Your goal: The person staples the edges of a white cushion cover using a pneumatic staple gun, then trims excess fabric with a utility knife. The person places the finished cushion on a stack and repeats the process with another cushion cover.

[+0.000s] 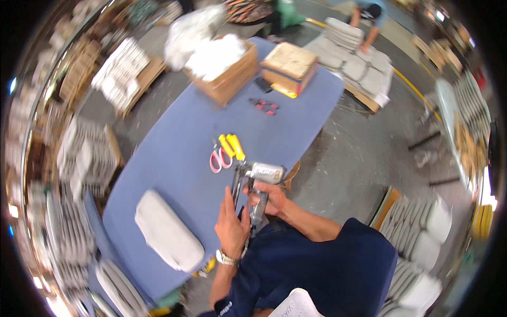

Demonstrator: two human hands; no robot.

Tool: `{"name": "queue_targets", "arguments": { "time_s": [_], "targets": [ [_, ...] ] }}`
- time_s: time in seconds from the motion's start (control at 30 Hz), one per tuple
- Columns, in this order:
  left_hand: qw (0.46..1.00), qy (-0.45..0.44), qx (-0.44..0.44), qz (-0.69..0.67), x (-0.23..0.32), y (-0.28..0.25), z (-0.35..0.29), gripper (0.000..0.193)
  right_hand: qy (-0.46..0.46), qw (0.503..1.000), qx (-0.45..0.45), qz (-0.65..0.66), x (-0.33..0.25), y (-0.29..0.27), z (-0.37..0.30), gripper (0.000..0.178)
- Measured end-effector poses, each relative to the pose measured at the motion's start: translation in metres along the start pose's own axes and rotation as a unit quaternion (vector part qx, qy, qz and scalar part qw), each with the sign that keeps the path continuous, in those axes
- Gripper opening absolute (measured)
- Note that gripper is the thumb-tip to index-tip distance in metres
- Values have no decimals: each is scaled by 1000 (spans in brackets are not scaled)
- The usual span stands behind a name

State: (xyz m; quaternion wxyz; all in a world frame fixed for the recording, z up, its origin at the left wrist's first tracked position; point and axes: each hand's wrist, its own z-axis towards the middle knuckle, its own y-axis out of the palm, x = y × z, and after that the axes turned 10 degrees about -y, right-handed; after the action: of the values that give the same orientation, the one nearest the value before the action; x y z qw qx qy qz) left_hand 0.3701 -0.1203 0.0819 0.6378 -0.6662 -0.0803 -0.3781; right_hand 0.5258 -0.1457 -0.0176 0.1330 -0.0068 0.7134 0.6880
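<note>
My right hand point(272, 198) is wrapped around the grip of a silver and black pneumatic staple gun point(266, 172), near the front edge of the blue padded table. My left hand point(232, 224), with a watch at the wrist, is at the gun's long dark magazine. Its fingers lie along the magazine and the thumb is on the other side. Just beyond the gun lie scissors point(215, 160) with pink and white handles and a yellow-handled tool point(232, 146). A pale grey padded cushion point(168, 231) rests on the table to the left of my hands.
Farther along the blue table point(185, 142) are red-and-black pliers point(263, 106), a carton point(289, 67) and a box of white material point(232, 79). Cushion stacks point(414, 224) stand at the right. Across the floor, a person point(369, 21) bends over a loaded pallet point(362, 66).
</note>
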Motion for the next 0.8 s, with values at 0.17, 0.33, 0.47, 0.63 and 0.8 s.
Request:
{"name": "queue_targets", "arguments": {
  "time_s": [0.17, 0.33, 0.47, 0.63, 0.8],
  "targets": [
    [1000, 1, -20, -19, -11, -2, 3, 70, -8, 1000, -4, -8, -1, -1, -4, 39],
    [994, 78, 19, -77, -19, -4, -1, 69, -18, 992, -73, -102, -20, 10, 0, 43],
    [988, 28, 58, -137, -29, -21, -13, 59, -40, 896, -79, -435, -52, 49, 19, 46],
    [917, -13, -24, -398, -38, -82, -42, 41, -11, 692, -229, -685, -21, 66, 66, 69],
    [788, 263, -63, -553, -1, -176, -66, 62, 6, 593, -277, -756, 65, -42, 119, 79]
  ]
}}
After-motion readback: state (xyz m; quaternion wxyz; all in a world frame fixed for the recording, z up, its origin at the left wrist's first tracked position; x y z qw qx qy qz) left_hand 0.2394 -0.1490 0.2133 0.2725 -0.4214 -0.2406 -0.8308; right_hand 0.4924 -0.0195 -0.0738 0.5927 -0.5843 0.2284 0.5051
